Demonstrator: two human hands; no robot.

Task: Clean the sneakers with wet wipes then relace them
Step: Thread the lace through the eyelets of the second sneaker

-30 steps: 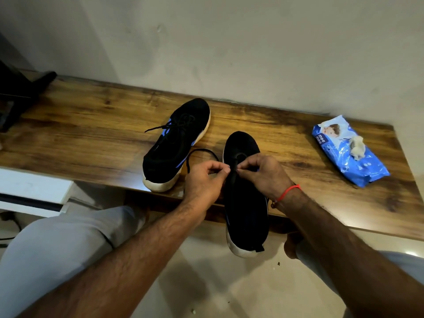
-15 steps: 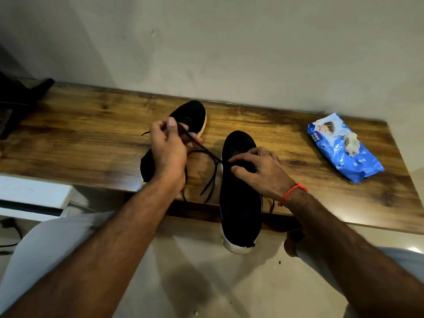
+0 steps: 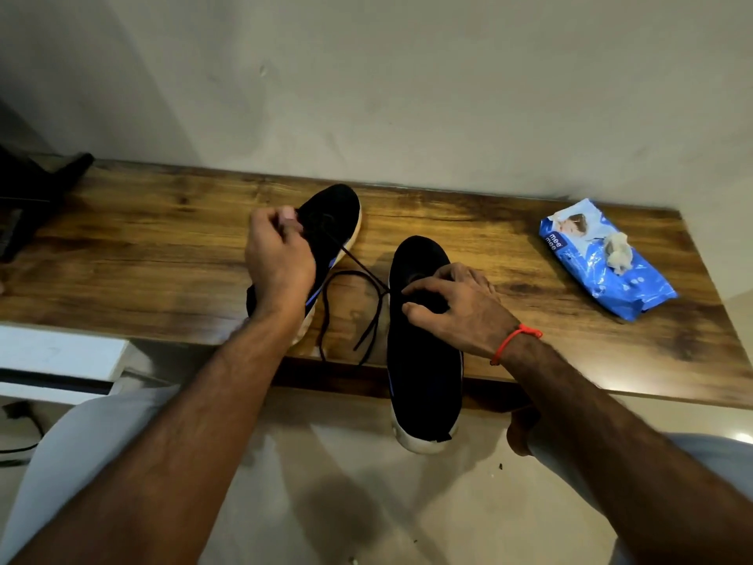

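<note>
Two black sneakers with white soles lie on a wooden table. The right sneaker overhangs the table's front edge with its heel toward me. My right hand holds it down near the eyelets, fingers curled over the upper. A black lace runs taut from that shoe up and left to my left hand, which pinches its end above the left sneaker. Loose lace loops hang between the shoes toward the table edge.
A blue wet-wipe pack lies at the table's right with a crumpled used wipe on top. A dark object sits at the far left by the wall. My knees are below the table, over a pale floor.
My left hand pulled the lace up and left, away from the right sneaker, drawing it taut. My right hand shifted from pinching the lace to holding the shoe.
</note>
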